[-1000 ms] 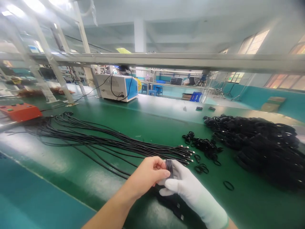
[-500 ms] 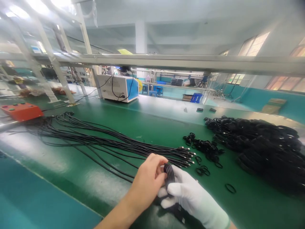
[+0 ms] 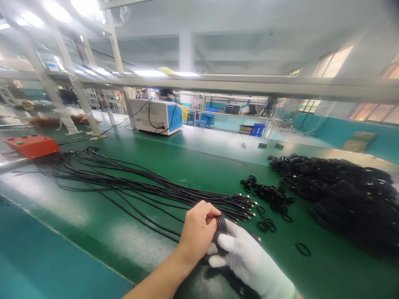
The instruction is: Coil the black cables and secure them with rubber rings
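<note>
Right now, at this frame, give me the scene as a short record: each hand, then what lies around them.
Left hand: bare, curled against a black cable coil, grip partly hidden
Right hand: white-gloved, holding the coil
Surface: green bench
Beyond hands: bundle of black cables
To the right: small black bands, large black heap
At back: white-and-blue box
Far left: orange box

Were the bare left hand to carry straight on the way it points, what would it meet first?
Most likely the coiled black cable, which the left hand's fingers already seem to touch. The gloved right hand is close behind, though depth is unclear.
</note>
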{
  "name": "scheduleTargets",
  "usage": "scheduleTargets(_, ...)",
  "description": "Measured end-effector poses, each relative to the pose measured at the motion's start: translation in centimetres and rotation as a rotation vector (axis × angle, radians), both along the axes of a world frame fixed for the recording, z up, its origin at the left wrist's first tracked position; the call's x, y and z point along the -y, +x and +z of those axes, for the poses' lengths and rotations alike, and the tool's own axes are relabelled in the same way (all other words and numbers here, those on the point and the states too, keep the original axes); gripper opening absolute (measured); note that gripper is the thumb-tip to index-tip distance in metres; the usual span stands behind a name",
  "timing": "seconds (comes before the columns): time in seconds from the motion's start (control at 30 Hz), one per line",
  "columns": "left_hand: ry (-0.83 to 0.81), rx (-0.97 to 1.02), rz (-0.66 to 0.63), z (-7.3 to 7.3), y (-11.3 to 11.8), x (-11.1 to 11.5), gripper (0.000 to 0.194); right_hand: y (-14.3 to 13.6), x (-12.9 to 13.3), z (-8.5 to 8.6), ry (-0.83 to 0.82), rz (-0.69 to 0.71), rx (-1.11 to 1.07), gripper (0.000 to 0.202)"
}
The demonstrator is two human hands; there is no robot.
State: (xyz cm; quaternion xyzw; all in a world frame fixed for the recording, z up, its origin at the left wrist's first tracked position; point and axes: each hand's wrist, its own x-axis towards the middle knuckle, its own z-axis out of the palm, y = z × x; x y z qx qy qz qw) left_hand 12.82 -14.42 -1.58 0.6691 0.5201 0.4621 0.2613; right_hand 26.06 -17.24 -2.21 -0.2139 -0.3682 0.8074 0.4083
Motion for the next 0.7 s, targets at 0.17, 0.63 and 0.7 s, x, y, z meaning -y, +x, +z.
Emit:
scheduleTargets(0.17, -0.177, -0.047, -0.139, 2.4, -1.6, -0.5, 0.017, 0.6, -0.5, -0.5, -0.125, 0.008, -0.118, 0.027)
scheduleTargets(0.63, -0.352, 0.146, -0.565, 2.9, -4.2, -1.3, 0.037, 0.6, -0.2, 0.0, -0.001, -0.008, -0.012, 0.027)
scheduleTargets(0.7, -0.336, 0.15, -0.556, 2.9, -4.1, -1.1, 0.036, 0.5, -0.1, 0.0, -0.006, 0.021, -0.03, 0.022)
